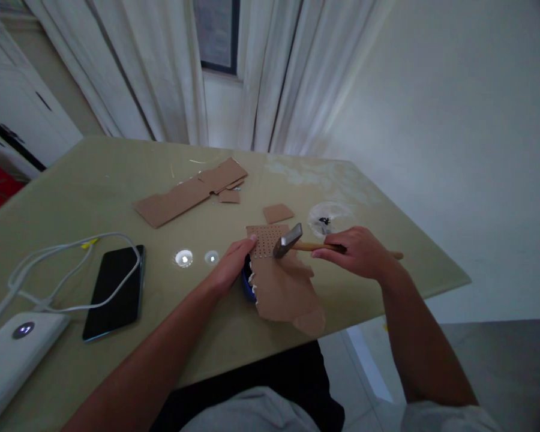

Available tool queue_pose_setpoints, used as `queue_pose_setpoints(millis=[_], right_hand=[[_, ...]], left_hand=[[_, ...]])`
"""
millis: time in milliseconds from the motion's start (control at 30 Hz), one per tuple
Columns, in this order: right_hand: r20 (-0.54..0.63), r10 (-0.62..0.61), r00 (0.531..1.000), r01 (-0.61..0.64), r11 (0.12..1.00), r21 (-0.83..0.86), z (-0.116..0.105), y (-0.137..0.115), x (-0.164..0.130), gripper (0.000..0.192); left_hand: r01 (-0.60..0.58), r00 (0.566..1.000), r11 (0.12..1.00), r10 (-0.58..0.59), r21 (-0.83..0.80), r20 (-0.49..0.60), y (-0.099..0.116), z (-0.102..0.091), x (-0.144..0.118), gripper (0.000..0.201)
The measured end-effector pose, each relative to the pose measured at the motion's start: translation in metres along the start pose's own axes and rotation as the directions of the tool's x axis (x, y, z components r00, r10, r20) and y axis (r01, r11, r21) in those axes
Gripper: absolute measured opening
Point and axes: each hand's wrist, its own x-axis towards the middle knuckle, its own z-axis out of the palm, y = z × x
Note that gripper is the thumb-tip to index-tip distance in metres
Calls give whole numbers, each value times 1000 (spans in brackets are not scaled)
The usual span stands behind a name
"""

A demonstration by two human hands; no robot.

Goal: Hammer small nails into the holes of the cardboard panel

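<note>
My right hand (357, 252) grips the wooden handle of a hammer (292, 240); its metal head rests on a brown cardboard piece (283, 288) dotted with rows of small holes. My left hand (231, 267) presses down on the left edge of that cardboard with its fingertips. Under the cardboard's left side a blue object (247, 285) with a white jagged edge shows partly; most of it is hidden.
Loose cardboard pieces (189, 195) lie further back, with a small square one (278, 213). A clear bag of small dark parts (326, 221) sits right of it. A black phone (114, 291), a white cable (54, 270) and a white power bank (13, 348) lie left.
</note>
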Motion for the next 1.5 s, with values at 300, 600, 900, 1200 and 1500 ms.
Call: queue_pose_setpoints(millis=[300, 600, 900, 1200, 1500], right_hand=[[0, 95, 995, -95, 995, 36, -8, 3, -14, 78], [-161, 333, 929, -308, 938, 161, 3, 14, -19, 80], [-172, 634, 754, -616, 773, 151, 69, 20, 24, 45], [-139, 736, 663, -740, 672, 24, 104, 28, 64, 38], [-99, 719, 688, -726, 684, -72, 126, 6, 58, 32]], left_hand=[[-32, 989, 998, 38, -48, 140, 8, 3, -4, 61], [-39, 984, 997, 49, -64, 172, 5, 4, 2, 66], [-72, 950, 996, 84, -49, 301, 5, -2, 3, 63], [-134, 950, 988, 151, -80, 273, 9, 0, -1, 63], [-283, 952, 959, 283, -14, 116, 12, 3, -5, 66]])
